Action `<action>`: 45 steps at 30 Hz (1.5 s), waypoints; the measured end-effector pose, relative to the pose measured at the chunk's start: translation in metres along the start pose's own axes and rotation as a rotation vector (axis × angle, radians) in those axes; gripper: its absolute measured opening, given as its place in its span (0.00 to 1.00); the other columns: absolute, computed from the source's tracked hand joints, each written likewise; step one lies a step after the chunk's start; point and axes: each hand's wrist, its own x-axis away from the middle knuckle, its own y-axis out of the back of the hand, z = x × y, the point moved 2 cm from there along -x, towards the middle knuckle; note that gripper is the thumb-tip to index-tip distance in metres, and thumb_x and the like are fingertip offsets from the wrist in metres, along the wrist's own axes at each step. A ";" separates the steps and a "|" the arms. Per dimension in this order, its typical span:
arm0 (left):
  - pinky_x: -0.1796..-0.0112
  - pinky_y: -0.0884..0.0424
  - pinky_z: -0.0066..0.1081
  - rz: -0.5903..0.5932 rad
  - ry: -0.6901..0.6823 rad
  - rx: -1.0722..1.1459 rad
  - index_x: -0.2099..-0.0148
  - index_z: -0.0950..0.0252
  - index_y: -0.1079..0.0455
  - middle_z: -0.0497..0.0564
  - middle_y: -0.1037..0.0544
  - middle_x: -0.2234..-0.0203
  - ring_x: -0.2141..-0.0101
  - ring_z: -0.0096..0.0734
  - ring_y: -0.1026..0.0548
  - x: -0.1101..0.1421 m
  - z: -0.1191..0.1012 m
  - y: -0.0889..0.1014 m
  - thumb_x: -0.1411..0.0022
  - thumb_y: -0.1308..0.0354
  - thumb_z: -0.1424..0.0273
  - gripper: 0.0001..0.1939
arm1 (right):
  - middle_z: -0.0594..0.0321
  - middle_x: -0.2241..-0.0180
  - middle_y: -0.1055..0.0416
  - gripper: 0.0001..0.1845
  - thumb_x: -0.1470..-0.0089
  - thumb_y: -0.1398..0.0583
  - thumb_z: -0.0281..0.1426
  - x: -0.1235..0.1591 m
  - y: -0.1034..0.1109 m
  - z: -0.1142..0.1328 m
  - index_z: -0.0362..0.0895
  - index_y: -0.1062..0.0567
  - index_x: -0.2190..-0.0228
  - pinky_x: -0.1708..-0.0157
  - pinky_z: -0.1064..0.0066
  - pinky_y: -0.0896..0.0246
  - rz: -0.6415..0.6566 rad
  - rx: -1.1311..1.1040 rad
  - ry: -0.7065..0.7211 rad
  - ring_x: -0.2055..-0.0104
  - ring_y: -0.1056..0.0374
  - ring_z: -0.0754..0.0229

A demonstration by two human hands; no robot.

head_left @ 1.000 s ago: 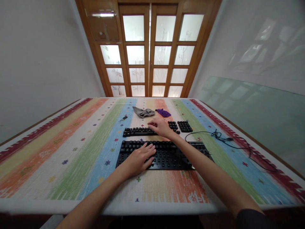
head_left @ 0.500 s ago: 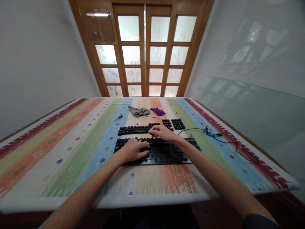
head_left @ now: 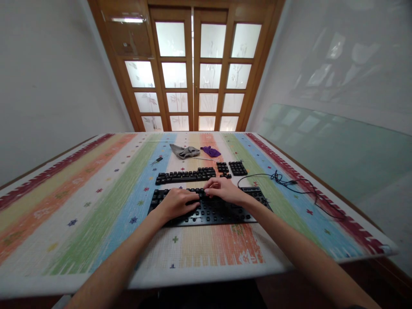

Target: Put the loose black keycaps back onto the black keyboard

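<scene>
resting palm-down on the left side of the black keyboard: left hand, fingers loosely spread. right hand bent over the upper rows, thumb and fingertips close; cannot tell if anything is pinched. hands apart. beyond: rows of black keycaps, then gray cloth, purple cloth.

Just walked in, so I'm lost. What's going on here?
Someone works at a partly stripped black keyboard. The left hand rests on its left part; the right hand is bunched at its far rows, and whether it holds anything is hidden. Loose keycaps lie in groups beyond, a gray cloth and a purple cloth farther back.
</scene>
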 end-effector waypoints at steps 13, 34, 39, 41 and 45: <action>0.57 0.26 0.40 -0.288 -0.047 -0.055 0.53 0.65 0.27 0.53 0.18 0.60 0.59 0.39 0.23 0.010 -0.002 -0.001 0.32 0.40 0.64 0.10 | 0.64 0.70 0.27 0.12 0.51 0.32 0.35 0.012 -0.015 -0.008 0.42 0.25 0.67 0.66 0.70 0.36 -0.114 0.085 0.172 0.69 0.32 0.63; 0.57 0.29 0.42 -0.290 -0.029 -0.090 0.53 0.65 0.25 0.54 0.19 0.60 0.59 0.41 0.24 0.008 -0.017 0.002 0.32 0.42 0.72 0.08 | 0.58 0.65 0.25 0.05 0.44 0.37 0.24 0.027 -0.029 0.000 0.43 0.27 0.65 0.60 0.68 0.35 -0.144 0.680 0.458 0.62 0.30 0.57; 0.57 0.29 0.42 -0.262 -0.021 -0.080 0.52 0.65 0.26 0.54 0.19 0.59 0.59 0.41 0.24 0.007 -0.018 0.003 0.31 0.44 0.72 0.09 | 0.58 0.65 0.26 0.03 0.42 0.38 0.24 0.029 -0.032 -0.001 0.43 0.27 0.65 0.60 0.68 0.36 -0.135 0.733 0.472 0.62 0.30 0.57; 0.57 0.29 0.43 -0.255 -0.019 -0.076 0.52 0.65 0.26 0.54 0.19 0.59 0.59 0.41 0.24 0.007 -0.018 0.003 0.32 0.44 0.72 0.09 | 0.58 0.66 0.26 0.03 0.42 0.39 0.24 0.029 -0.032 -0.001 0.43 0.27 0.66 0.61 0.68 0.36 -0.139 0.753 0.478 0.63 0.30 0.57; 0.56 0.29 0.43 -0.248 -0.014 -0.073 0.51 0.65 0.26 0.54 0.19 0.59 0.58 0.42 0.24 0.007 -0.019 0.003 0.32 0.43 0.72 0.09 | 0.58 0.67 0.26 0.02 0.40 0.40 0.24 0.029 -0.034 -0.003 0.42 0.26 0.65 0.62 0.69 0.38 -0.157 0.828 0.494 0.64 0.31 0.58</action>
